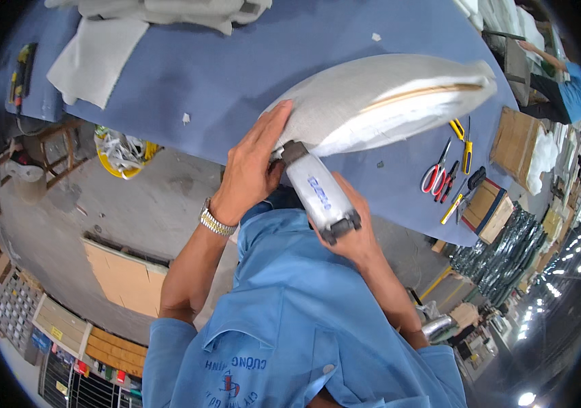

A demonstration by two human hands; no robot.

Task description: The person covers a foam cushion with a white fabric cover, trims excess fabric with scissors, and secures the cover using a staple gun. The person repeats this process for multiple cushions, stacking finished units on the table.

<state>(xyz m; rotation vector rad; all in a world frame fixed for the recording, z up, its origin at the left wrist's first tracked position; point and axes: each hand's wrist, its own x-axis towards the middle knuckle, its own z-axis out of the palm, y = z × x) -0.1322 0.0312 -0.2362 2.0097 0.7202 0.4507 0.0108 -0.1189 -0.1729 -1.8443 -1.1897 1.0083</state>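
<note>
The blue worktable [236, 61] carries a grey fabric-covered panel [379, 102] overhanging its near edge, probably so its rim is reachable. At nine o'clock of the panel, the left hand [253, 166] lies flat, fingers extended, bracing it; at six o'clock the right hand [355, 234] is wrapped around a grey stapler-like power tool [317, 194], nose against the panel's edge.

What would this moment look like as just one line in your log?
left hand: flat on grey padded panel | right hand: grips grey power tool at panel edge | panel: on blue table | red scissors: right
</note>
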